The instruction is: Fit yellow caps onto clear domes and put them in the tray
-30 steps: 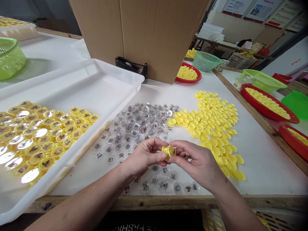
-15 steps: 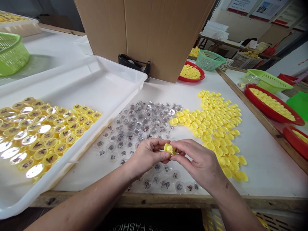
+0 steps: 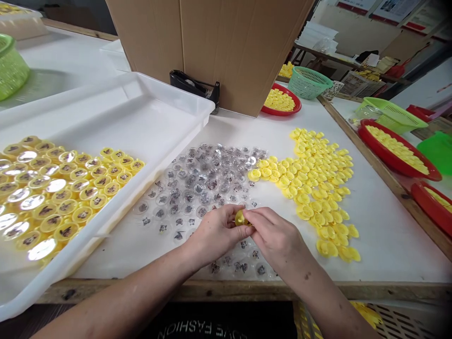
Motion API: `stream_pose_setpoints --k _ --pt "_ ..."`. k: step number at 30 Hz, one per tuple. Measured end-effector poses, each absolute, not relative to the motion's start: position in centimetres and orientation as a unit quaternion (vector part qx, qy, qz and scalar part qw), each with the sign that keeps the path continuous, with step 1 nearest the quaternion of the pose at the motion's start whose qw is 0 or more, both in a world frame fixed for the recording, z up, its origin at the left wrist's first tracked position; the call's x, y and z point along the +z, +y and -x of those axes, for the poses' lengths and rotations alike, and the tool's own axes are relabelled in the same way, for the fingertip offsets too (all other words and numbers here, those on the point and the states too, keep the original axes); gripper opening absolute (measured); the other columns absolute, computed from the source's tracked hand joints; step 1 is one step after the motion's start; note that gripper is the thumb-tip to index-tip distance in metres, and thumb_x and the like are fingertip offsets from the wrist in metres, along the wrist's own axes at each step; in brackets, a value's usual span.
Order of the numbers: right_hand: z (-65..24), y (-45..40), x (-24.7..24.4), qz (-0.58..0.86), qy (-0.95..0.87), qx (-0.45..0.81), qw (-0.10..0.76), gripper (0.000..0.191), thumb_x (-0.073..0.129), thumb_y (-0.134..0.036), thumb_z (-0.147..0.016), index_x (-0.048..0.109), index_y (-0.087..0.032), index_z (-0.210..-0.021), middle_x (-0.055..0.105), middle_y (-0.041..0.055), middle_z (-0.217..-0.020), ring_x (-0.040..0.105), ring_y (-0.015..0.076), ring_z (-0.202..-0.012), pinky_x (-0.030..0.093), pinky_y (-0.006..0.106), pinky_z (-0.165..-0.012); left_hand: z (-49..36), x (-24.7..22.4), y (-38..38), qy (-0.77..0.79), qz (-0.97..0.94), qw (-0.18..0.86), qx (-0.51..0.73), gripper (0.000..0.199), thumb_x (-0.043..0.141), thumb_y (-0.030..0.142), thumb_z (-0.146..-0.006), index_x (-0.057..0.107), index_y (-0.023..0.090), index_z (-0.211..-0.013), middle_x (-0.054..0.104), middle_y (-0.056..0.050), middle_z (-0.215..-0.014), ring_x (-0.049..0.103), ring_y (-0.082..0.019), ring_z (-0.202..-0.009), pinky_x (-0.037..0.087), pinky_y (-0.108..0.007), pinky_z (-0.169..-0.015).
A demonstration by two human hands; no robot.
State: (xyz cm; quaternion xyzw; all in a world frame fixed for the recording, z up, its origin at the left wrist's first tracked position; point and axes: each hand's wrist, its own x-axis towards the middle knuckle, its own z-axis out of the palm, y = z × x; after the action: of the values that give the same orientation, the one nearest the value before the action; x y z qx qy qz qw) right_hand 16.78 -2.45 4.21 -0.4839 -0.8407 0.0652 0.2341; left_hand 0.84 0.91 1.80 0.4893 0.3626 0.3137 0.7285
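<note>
Yellow piece (image 3: 240, 218), pinched in fingers (image 3: 243, 231) of left hand (image 3: 214, 232) and right hand (image 3: 277, 235), white tray (image 3: 153, 117) (picture-topped discs (image 3: 67, 207) inside)

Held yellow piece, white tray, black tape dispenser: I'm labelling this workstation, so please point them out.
Held yellow piece (image 3: 240, 218): head view, its exposed surface.
White tray (image 3: 155, 115): head view, bare inner floor.
Black tape dispenser (image 3: 198, 90): head view, side of its body.
</note>
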Motion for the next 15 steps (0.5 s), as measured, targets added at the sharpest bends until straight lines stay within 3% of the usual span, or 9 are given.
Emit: stream_pose_setpoints --k 3,7,10,15 --pt "-16.9 -2.0 4.0 0.491 -0.818 0.121 0.275 0.026 0.054 -0.005 -0.086 0.06 -0.014 -0.109 0.061 0.0087 -0.092 0.062 0.0203 -0.081 0.054 0.033 -0.069 -0.9 1.7 1.1 0.413 -0.486 0.703 0.315 0.024 0.065 0.019 -0.077 0.056 0.015 -0.098 0.066 -0.008 -0.089 0.062 -0.022 -0.085 0.047 -0.031 -0.074" --pt "-17.8 -1.6 4.2 0.519 -0.722 0.299 0.346 0.037 0.07 -0.014 -0.079 0.059 -0.024 -0.112 0.058 0.0018 -0.094 0.059 0.0157 -0.075 0.052 0.029 -0.067 -0.7 1.7 1.2 0.365 -0.474 0.719 0.355 0.022 0.065 0.017 -0.077 0.052 0.014 -0.096 0.066 -0.009 -0.093 0.061 -0.019 -0.085 0.047 -0.029 -0.075" --pt "-18.4 -1.7 3.9 0.527 -0.661 0.392 0.364 0.022 0.067 -0.021 -0.083 0.062 -0.025 -0.104 0.058 0.002 -0.097 0.06 0.0167 -0.08 0.052 0.03 -0.071 -0.6 1.7 1.1 0.349 -0.499 0.704 0.365 0.025 0.067 0.021 -0.077 0.058 0.015 -0.099 0.064 -0.008 -0.096 0.06 -0.018 -0.085 0.046 -0.028 -0.077" --pt "-18.1 -2.0 3.2 0.532 -0.62 0.418 0.397 0.014 0.067 -0.024 -0.083 0.063 -0.023 -0.096 0.064 0.0021 -0.09 0.061 0.0195 -0.083 0.051 0.035 -0.077 -0.5 1.9 0.9 0.343 -0.504 0.698 0.375 0.03 0.071 0.027 -0.075 0.06 0.014 -0.099 0.065 -0.009 -0.096 0.06 -0.021 -0.089 0.047 -0.031 -0.08"
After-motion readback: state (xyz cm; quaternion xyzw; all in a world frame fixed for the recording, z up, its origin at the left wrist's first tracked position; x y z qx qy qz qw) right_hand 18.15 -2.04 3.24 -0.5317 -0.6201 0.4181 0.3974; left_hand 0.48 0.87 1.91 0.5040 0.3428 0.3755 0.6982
